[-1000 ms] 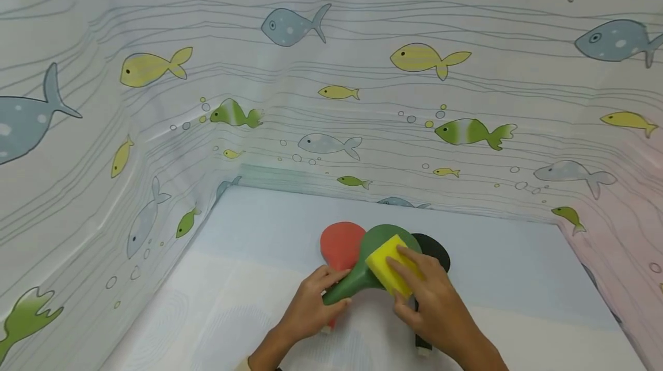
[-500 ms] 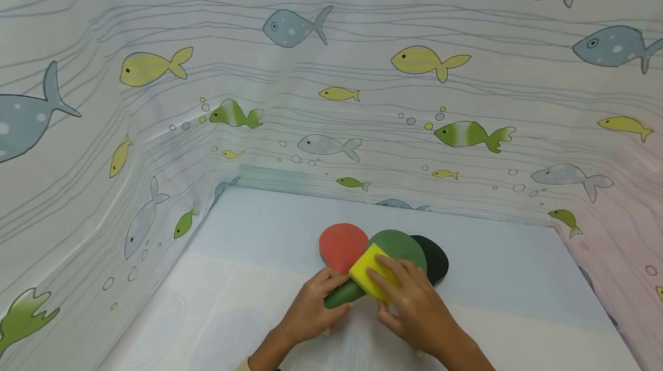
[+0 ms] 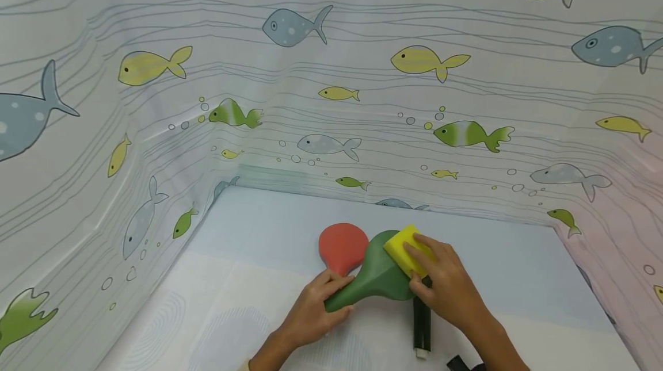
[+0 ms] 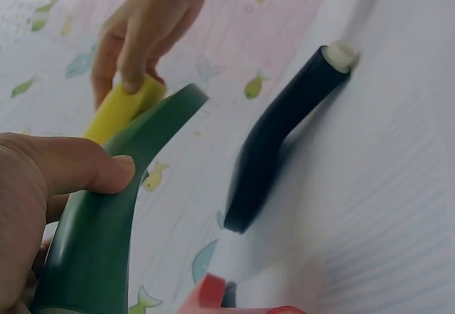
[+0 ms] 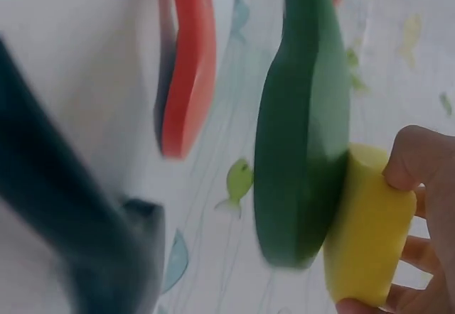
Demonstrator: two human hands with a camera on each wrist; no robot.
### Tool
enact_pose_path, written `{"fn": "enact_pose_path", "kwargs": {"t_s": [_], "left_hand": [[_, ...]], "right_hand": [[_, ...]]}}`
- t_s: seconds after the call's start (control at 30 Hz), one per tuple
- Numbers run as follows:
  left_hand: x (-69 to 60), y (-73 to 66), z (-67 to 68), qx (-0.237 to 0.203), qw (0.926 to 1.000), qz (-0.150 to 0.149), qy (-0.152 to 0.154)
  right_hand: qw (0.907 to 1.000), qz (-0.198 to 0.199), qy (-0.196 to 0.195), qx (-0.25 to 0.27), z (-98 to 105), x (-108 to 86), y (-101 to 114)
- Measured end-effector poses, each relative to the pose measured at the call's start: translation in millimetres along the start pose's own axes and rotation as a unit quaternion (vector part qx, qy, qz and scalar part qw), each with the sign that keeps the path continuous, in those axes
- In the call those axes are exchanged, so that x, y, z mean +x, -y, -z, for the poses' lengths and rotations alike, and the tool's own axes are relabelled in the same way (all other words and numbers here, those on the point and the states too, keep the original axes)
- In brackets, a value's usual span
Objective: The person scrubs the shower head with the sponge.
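Note:
My left hand (image 3: 317, 306) grips the handle of a green paddle-shaped thing (image 3: 375, 273), with a broad round head and a smooth surface. In my right hand (image 3: 449, 280) is a yellow sponge (image 3: 406, 250), pinched between thumb and fingers. The right wrist view shows the sponge (image 5: 370, 229) against the face of the green head (image 5: 298, 186). Left thumb and handle show close up in the left wrist view, where the green thing (image 4: 99, 236) is held above the table. The sponge and right hand hide part of the green head.
A red paddle-shaped thing (image 3: 342, 244) lies behind my left hand. A black one lies under the green head, its handle (image 3: 422, 328) ending in a white plug. Fish-printed sheeting (image 3: 373, 118) rises around the white table (image 3: 259, 233).
The sponge has slid across the green thing, first toward the handle, then back out to the far right of the head. The green thing has tilted; my left hand keeps its grip.

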State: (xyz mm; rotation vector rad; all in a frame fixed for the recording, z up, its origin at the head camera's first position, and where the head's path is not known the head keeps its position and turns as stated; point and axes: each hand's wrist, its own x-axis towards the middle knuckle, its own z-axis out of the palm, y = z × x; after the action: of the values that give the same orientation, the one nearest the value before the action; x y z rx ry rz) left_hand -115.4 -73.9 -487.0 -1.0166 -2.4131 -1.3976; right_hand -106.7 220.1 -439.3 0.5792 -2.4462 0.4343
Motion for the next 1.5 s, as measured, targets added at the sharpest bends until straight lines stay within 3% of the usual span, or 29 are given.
{"fn": "enact_pose_path", "kwargs": {"t_s": [0.27,0.43,0.53,0.67,0.83,0.97,1.13,1.27,1.5], "left_hand": [[-1.1,2.2,1.0,-0.007,1.0,-0.004,-0.002],[-1.8,3.5,0.5,-0.005,1.0,0.0,0.004],[-2.1,3.3,0.4,-0.004,1.0,0.003,0.005],[-2.7,2.5,0.0,-0.001,0.9999,0.011,0.007],[-2.3,0.2,-0.4,0.008,0.9995,0.024,0.016],[-2.5,-1.2,-0.3,0.019,0.9992,0.029,0.021],[-3.8,-0.4,-1.0,0.032,0.9991,0.015,0.025],[-5.0,0.6,-1.8,0.024,0.9994,0.004,0.023],[-5.3,1.5,-1.0,0.028,0.9993,-0.013,0.021]], "right_hand": [[0.9942,-0.089,-0.042,-0.043,5.8,-9.2,-50.0],[0.9896,-0.125,-0.057,-0.041,14.6,-11.3,-52.3],[0.994,-0.092,-0.054,-0.024,18.7,-6.8,-36.7],[0.9994,0.003,-0.033,0.006,17.3,0.5,-6.2],[0.9942,0.102,-0.011,0.031,7.6,5.9,31.6],[0.9882,0.149,-0.008,0.032,-4.1,9.0,50.8],[0.9867,0.163,-0.001,0.006,-14.9,12.2,56.6],[0.9887,0.148,0.019,-0.014,-14.7,13.4,54.4],[0.9937,0.109,0.018,-0.022,-11.3,17.4,36.9]]}}
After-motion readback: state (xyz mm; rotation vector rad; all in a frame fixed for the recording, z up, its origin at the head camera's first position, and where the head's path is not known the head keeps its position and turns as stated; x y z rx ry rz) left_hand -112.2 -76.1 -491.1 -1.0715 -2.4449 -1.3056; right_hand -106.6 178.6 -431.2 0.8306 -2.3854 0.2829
